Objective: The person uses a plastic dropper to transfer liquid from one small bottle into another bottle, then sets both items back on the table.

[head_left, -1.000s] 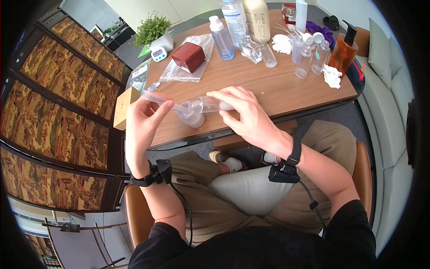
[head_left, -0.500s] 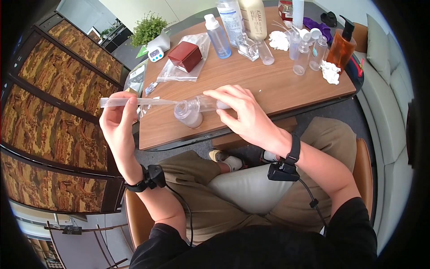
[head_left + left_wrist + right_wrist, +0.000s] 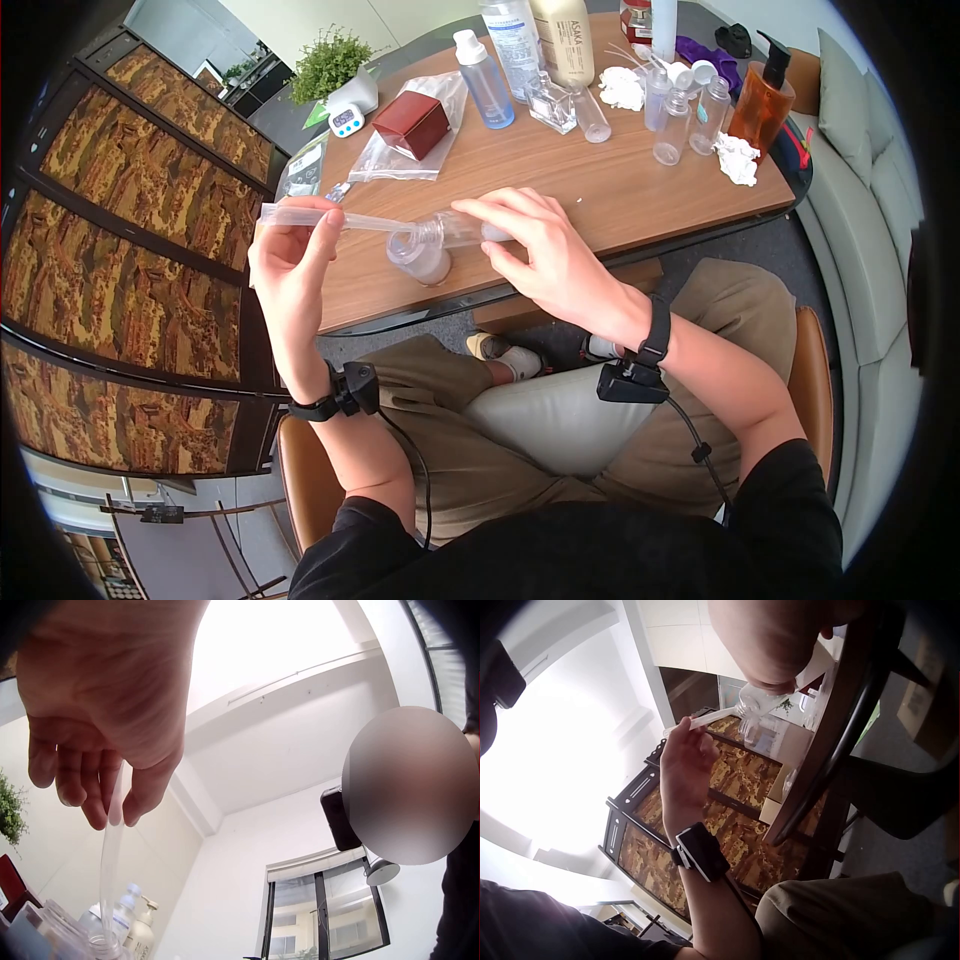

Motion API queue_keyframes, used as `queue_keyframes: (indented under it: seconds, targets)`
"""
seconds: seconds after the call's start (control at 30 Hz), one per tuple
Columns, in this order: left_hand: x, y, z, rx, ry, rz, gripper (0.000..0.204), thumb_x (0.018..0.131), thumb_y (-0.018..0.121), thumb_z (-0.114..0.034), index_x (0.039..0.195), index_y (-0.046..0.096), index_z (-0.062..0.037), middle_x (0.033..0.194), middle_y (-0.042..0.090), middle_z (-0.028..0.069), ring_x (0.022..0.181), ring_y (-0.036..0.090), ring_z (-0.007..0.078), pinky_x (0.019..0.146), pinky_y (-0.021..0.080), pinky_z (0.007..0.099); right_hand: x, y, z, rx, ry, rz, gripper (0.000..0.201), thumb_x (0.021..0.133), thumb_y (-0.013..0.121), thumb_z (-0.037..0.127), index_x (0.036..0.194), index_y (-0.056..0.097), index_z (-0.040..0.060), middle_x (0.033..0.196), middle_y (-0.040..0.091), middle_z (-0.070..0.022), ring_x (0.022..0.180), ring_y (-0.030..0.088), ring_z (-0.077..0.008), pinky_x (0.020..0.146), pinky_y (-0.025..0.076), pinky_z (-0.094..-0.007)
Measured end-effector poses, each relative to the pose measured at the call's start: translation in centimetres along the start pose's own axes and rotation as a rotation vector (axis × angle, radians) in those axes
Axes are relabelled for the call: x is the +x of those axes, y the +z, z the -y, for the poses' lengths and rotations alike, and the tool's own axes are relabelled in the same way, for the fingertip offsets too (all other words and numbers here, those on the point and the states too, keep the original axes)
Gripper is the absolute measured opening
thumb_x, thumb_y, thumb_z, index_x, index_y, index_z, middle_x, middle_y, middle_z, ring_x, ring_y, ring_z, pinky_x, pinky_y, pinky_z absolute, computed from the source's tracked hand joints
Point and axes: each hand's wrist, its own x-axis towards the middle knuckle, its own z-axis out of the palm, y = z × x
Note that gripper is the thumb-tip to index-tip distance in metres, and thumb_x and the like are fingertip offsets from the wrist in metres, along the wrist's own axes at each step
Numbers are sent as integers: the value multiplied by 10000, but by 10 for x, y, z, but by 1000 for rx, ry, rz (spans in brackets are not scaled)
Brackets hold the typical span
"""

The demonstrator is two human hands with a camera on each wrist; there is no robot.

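Note:
My left hand [image 3: 290, 265] pinches a translucent plastic pipette [image 3: 375, 222] between thumb and fingers, its narrow end pointing right. That tip reaches the mouth of a small clear bottle [image 3: 460, 229], which lies tilted on its side in my right hand [image 3: 550, 245]. The right fingers and thumb grip the bottle near its base. Just below the bottle's neck stands a clear wide-mouthed jar [image 3: 422, 264] on the table. In the left wrist view the pipette [image 3: 110, 862] runs down into a threaded clear neck [image 3: 103, 946]. The right wrist view shows the jar [image 3: 759, 736] under the bottle.
Across the wooden table [image 3: 540, 180] stand a dark red box [image 3: 412, 125] on a plastic bag, a blue pump bottle [image 3: 486, 85], a glass perfume bottle [image 3: 550, 103], several small clear bottles, crumpled tissue [image 3: 738, 160] and an amber pump bottle [image 3: 763, 105]. A timer [image 3: 346, 120] sits far left.
My left hand first drew the pipette back to the left, then brought it right again, its tip now at the bottle's mouth. The right hand and the bottle stay nearly still.

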Motion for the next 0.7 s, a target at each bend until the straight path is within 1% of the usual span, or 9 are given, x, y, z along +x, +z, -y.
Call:
queue_keyframes:
  seconds: [0.17, 0.33, 0.57, 0.67, 0.7]
  targets:
    - [0, -2, -1, 9, -25, 20, 126, 1042, 795, -114, 1054, 771, 10, 931, 713, -19, 763, 540, 37, 688, 413, 223, 0, 0, -1, 1, 5, 8, 461, 976, 673, 20, 1435, 688, 56, 1195, 687, -102, 1132, 622, -323, 1044, 465, -468]
    - [1, -6, 0, 6, 12, -18, 122, 1049, 779, -105, 1054, 768, 16, 942, 714, -8, 778, 549, 46, 699, 419, 229, 0, 0, 0, 2, 28, 22, 459, 988, 666, 29, 1445, 685, 62, 1198, 687, -102, 1140, 622, -317, 1050, 458, -466]
    - [1, -15, 3, -38, 7, -65, 121, 1058, 763, -105, 1066, 757, 16, 934, 708, -8, 770, 540, 46, 693, 411, 225, 0, -1, 0, 11, 41, 38, 490, 976, 669, 21, 1465, 678, 60, 1212, 690, -112, 1120, 620, -314, 1077, 460, -453]
    - [2, -17, 6, -28, 2, -94, 114, 1057, 762, -103, 1061, 751, 11, 917, 695, -15, 763, 529, 39, 686, 403, 221, -1, -1, 0, 4, 37, 35, 496, 972, 664, 18, 1466, 678, 61, 1210, 688, -109, 1124, 624, -308, 1082, 459, -449]
    - [3, -17, 8, -15, 9, -104, 123, 1063, 758, -127, 1057, 749, -4, 851, 644, -35, 734, 504, 28, 660, 366, 212, -1, -1, 0, 4, 36, 35, 496, 972, 663, 17, 1466, 678, 61, 1215, 688, -109, 1128, 626, -309, 1086, 458, -451]
